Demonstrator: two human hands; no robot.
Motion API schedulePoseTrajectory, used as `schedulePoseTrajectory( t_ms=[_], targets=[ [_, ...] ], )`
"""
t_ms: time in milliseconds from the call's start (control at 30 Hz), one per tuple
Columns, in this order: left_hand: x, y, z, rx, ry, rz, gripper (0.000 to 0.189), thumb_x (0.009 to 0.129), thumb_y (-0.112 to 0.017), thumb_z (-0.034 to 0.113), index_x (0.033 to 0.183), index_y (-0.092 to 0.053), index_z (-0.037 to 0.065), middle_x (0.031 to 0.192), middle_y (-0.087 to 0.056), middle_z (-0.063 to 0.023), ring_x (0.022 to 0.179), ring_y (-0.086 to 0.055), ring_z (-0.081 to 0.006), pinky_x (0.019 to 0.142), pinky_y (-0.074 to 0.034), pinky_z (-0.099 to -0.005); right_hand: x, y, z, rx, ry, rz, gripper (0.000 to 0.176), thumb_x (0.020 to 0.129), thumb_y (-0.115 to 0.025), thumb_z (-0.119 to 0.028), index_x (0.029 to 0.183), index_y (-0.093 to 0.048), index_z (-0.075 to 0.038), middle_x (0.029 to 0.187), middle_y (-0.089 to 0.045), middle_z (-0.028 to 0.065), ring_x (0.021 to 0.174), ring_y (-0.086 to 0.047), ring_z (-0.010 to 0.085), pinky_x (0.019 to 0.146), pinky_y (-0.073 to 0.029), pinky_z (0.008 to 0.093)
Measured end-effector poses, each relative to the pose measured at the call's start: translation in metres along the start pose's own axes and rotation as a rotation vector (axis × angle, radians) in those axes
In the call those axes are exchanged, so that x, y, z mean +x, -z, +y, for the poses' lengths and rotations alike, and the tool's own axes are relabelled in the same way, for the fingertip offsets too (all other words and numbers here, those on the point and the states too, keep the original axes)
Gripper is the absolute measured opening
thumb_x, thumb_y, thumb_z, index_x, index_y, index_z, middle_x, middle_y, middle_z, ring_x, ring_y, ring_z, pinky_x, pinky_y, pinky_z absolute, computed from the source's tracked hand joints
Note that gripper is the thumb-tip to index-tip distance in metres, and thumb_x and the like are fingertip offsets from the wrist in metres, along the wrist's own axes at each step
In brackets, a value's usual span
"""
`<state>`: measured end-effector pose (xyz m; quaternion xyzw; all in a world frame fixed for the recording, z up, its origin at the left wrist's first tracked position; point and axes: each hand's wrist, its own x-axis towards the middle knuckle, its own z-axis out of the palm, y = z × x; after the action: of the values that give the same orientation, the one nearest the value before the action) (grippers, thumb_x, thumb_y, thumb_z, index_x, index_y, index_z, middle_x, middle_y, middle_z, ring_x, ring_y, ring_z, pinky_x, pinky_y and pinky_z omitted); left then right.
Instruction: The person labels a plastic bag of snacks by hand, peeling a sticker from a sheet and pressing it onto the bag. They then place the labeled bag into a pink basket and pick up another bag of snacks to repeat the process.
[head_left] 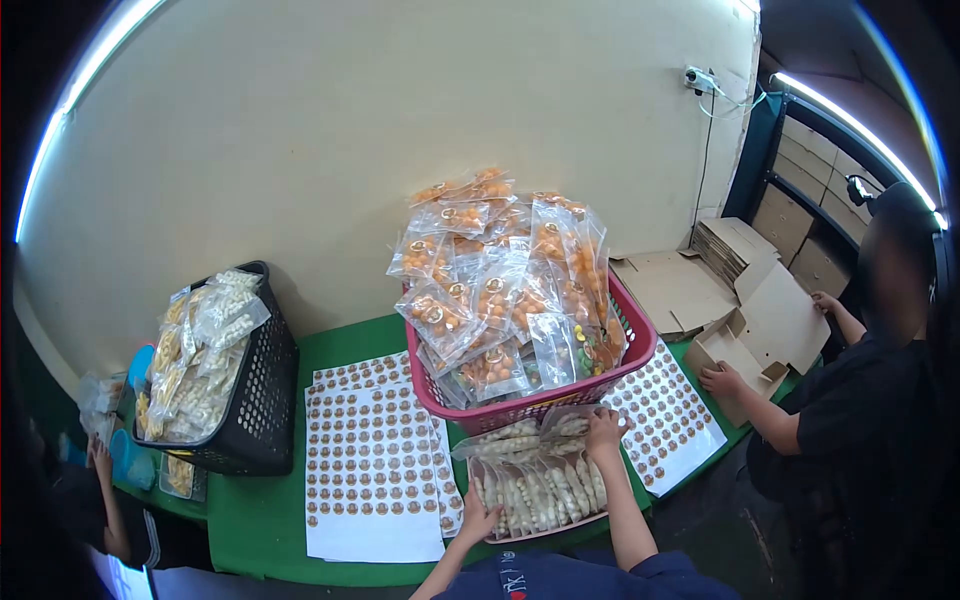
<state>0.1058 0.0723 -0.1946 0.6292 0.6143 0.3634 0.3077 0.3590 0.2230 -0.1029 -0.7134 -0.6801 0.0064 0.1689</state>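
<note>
A box (608, 508) at the table's front edge holds a row of upright clear bags of pale pieces (540, 495). My left hand (478, 515) rests at the box's left end, its fingers against the nearest bags. My right hand (604, 432) is at the back right of the box, on a clear bag (568, 424); its fingertips are too small to make out fully. Another pale bag (510, 438) lies across the back of the row. Just behind stands a pink basket (640, 335) heaped with bags of orange balls (495, 290).
Sticker sheets (375, 470) lie left of the box, more (665, 420) to the right. A black basket (275, 400) of pale bags stands left. At right a person (850, 420) handles a cardboard box (770, 340). Another person's hand (100, 460) shows far left.
</note>
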Motion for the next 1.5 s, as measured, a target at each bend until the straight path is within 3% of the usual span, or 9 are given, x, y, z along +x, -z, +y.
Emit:
schedulePoseTrajectory(
  t_ms=[233,333,433,533,667,833,1167,1400,1500],
  targets=[
    [-0.003,0.000,-0.003,-0.004,0.003,-0.018,0.088,0.074,-0.062,0.029,0.130,-0.004,-0.008,0.122,-0.029,-0.0338,0.113,-0.033,-0.0442,0.097,-0.028,-0.0421,-0.005,-0.013,0.002,-0.007,0.049,0.135,0.030,0.070,-0.051,-0.007,0.097,-0.060,-0.016,0.104,-0.051,0.0073,0.107,-0.041,0.0265,0.089,-0.019,0.0590],
    [0.003,0.004,-0.006,-0.078,-0.037,-0.027,0.087,0.075,-0.062,0.033,0.130,-0.008,-0.008,0.123,-0.029,-0.0327,0.116,-0.032,-0.0419,0.097,-0.028,-0.0411,-0.003,-0.002,0.012,0.206,-0.010,-0.029,0.032,0.066,-0.056,-0.008,0.097,-0.060,-0.014,0.111,-0.047,0.0116,0.111,-0.038,0.0289,0.090,-0.017,0.0605],
    [-0.002,0.015,-0.012,-0.284,-0.120,-0.015,0.081,0.077,-0.060,0.038,0.129,-0.018,-0.008,0.125,-0.033,-0.0275,0.115,-0.037,-0.0351,0.095,-0.031,-0.0398,-0.018,0.007,0.002,0.136,-0.027,0.165,0.053,0.066,-0.057,-0.009,0.117,-0.048,-0.015,0.125,-0.035,0.0164,0.117,-0.030,0.0330,0.094,-0.015,0.0555],
    [-0.019,0.051,-0.013,-0.366,0.311,-0.317,0.075,0.080,-0.056,0.040,0.129,-0.023,-0.006,0.121,-0.042,-0.0246,0.110,-0.045,-0.0317,0.092,-0.036,-0.0373,-0.046,0.041,-0.021,0.218,-0.048,0.262,0.060,0.067,-0.057,-0.010,0.125,-0.039,-0.014,0.128,-0.033,0.0173,0.119,-0.028,0.0333,0.097,-0.015,0.0510],
    [-0.036,0.115,-0.029,-0.519,0.359,-0.334,0.050,0.087,-0.049,0.032,0.124,-0.037,0.001,0.117,-0.049,-0.0154,0.108,-0.048,-0.0203,0.089,-0.039,-0.0297,-0.077,0.049,-0.064,0.518,-0.039,0.240,0.043,0.072,-0.054,-0.008,0.114,-0.045,-0.004,0.116,-0.044,0.0175,0.111,-0.038,0.0312,0.092,-0.027,0.0401],
    [-0.044,0.226,-0.029,-0.472,0.249,-0.007,0.031,0.087,-0.050,0.017,0.113,-0.047,0.001,0.106,-0.056,-0.0078,0.093,-0.054,-0.0134,0.078,-0.044,-0.0258,-0.107,0.025,-0.143,1.099,-0.032,0.045,0.009,0.081,-0.049,-0.002,0.083,-0.057,0.003,0.073,-0.058,0.0055,0.069,-0.055,0.0122,0.064,-0.043,0.0242],
    [-0.087,0.375,-0.061,-0.682,0.198,0.539,0.022,0.087,-0.047,0.008,0.107,-0.048,-0.002,0.100,-0.058,-0.0093,0.091,-0.055,-0.0140,0.082,-0.042,-0.0253,-0.133,0.037,-0.320,1.353,0.074,-0.207,0.011,0.084,-0.047,-0.002,0.087,-0.056,0.004,0.072,-0.057,0.0046,0.065,-0.053,0.0092,0.061,-0.043,0.0209],
    [-0.115,0.456,-0.062,-0.277,0.046,0.900,0.020,0.082,-0.050,0.004,0.102,-0.052,0.000,0.099,-0.057,-0.0087,0.092,-0.055,-0.0160,0.079,-0.043,-0.0279,-0.172,0.009,-0.366,1.350,0.077,-0.292,0.010,0.082,-0.050,-0.002,0.085,-0.058,0.003,0.072,-0.057,0.0057,0.066,-0.055,0.0109,0.060,-0.045,0.0224],
    [-0.115,0.491,-0.050,0.025,0.015,0.971,0.033,0.078,-0.054,0.006,0.111,-0.048,0.002,0.113,-0.050,-0.0112,0.107,-0.047,-0.0233,0.089,-0.036,-0.0342,-0.173,-0.007,-0.376,1.390,0.037,-0.309,0.011,0.083,-0.049,-0.003,0.087,-0.057,0.004,0.072,-0.057,0.0063,0.066,-0.056,0.0117,0.061,-0.047,0.0235]
  ],
)
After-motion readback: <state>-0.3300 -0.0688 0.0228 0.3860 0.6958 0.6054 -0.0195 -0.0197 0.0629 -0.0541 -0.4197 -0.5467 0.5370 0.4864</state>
